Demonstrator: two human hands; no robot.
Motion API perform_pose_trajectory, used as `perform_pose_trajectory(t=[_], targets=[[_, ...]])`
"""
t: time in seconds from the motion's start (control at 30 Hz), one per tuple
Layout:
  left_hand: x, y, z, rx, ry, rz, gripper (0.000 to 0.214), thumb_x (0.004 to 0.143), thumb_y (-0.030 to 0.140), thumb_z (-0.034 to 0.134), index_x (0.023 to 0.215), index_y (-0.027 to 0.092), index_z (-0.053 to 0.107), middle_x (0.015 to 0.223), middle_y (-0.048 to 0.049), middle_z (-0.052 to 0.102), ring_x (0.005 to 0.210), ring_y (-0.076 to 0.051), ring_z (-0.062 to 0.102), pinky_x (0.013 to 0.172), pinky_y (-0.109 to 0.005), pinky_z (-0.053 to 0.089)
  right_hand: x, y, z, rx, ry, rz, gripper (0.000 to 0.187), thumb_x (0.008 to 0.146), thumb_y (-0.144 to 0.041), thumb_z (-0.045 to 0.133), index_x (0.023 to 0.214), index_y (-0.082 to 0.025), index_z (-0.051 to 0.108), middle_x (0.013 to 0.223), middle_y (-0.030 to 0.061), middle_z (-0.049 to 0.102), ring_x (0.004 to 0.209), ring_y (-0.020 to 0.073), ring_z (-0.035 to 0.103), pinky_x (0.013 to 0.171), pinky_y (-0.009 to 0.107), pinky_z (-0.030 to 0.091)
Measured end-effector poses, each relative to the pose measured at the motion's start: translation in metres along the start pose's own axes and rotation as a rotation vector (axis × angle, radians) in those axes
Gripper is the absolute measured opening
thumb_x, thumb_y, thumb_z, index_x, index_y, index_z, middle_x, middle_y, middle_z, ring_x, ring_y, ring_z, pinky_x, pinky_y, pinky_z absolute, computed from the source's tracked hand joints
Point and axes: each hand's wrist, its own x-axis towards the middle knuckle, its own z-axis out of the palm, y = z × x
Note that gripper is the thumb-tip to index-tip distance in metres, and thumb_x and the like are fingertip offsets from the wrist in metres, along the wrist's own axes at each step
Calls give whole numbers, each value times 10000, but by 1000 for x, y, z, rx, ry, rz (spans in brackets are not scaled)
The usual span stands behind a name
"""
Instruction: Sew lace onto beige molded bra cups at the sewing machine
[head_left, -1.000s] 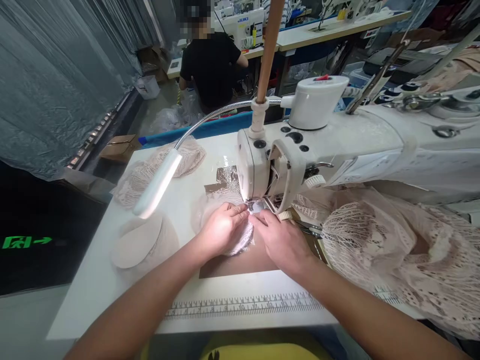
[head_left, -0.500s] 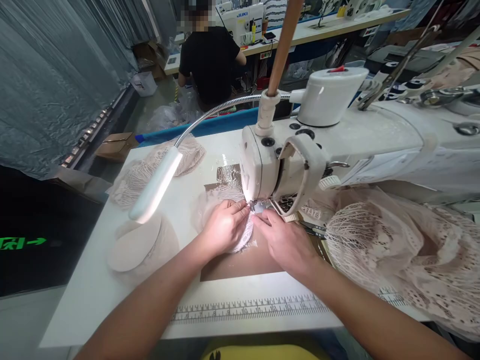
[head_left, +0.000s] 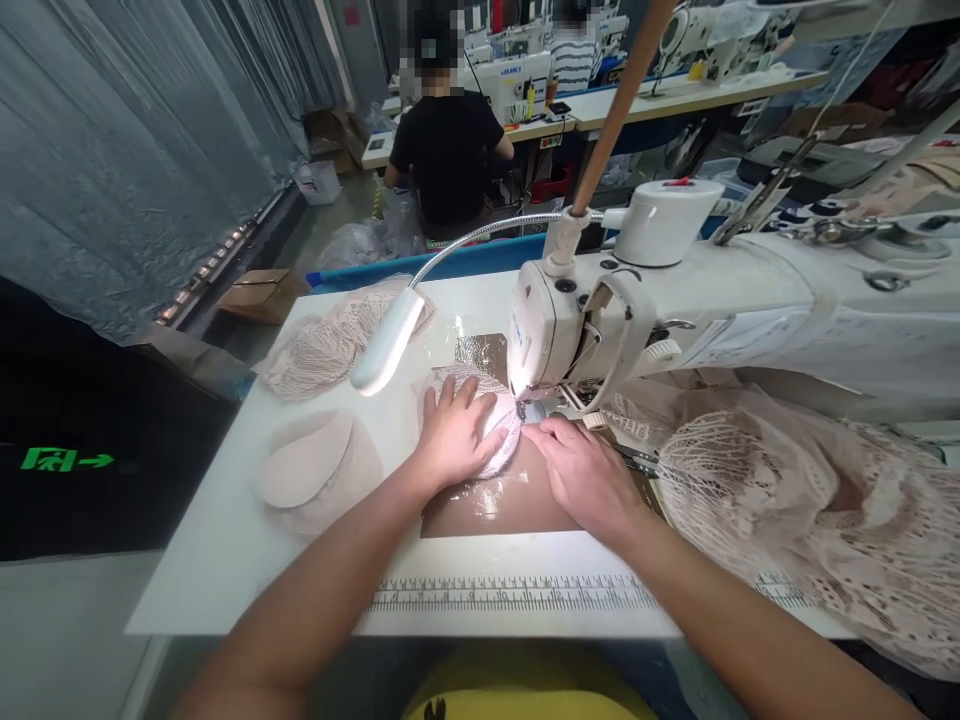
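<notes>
A white sewing machine [head_left: 675,290] stands on a white table [head_left: 225,540]. My left hand [head_left: 454,435] lies flat with fingers spread on a small pale lace piece [head_left: 504,440] just left of the needle. My right hand [head_left: 581,475] rests with fingers curled, fingertips pressing the same lace piece right under the presser foot [head_left: 534,410]. The lace lies on a brown plate [head_left: 495,510] set in the table.
A gooseneck lamp [head_left: 390,340] hangs over the table's left. Pale foam cups [head_left: 307,470] and a lace heap [head_left: 330,345] lie at left; a large lace pile [head_left: 810,510] fills the right. A ruler strip [head_left: 510,595] runs along the front. A person in black [head_left: 450,150] sits beyond.
My left hand has opened from a curled grip to flat, spread fingers on the lace piece. The head view has shifted right and slightly back.
</notes>
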Motion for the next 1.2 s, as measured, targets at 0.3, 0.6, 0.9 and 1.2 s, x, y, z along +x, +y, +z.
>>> perform_pose_trajectory(t=[0.3, 0.6, 0.9, 1.2], targets=[[-23, -7, -21, -257, -195, 206, 368, 759, 474, 644, 986, 185, 625, 1390, -135, 480, 1320, -370, 365, 1058, -543, 300, -6, 10, -5, 321, 107, -27, 332, 894, -141, 408, 1091, -169, 674, 1102, 64, 672, 976, 198, 625, 852, 311, 495], [-17, -2, -10, -152, -23, -24, 72, 797, 258, 546, 814, 188, 552, 1333, -120, 538, 1291, -324, 416, 1032, -566, 330, -5, 7, -6, 296, 54, -11, 321, 874, -136, 446, 1075, -197, 689, 1023, 49, 689, 893, 178, 647, 766, 285, 508], [-37, -24, -31, -172, -190, 60, 394, 684, 51, 432, 1015, 208, 576, 1377, -49, 520, 1360, -281, 355, 1104, -616, 192, -5, 7, -9, 350, 78, -25, 305, 871, -128, 454, 1039, -188, 701, 997, 48, 699, 867, 165, 648, 759, 266, 511], [-55, 24, -35, -479, -172, 338, 304, 777, 68, 456, 990, 206, 624, 1249, -47, 608, 1246, -209, 494, 1104, -402, 363, -6, 7, -13, 461, 131, -54, 272, 909, -193, 432, 961, -172, 698, 936, 56, 699, 828, 166, 633, 749, 285, 497]])
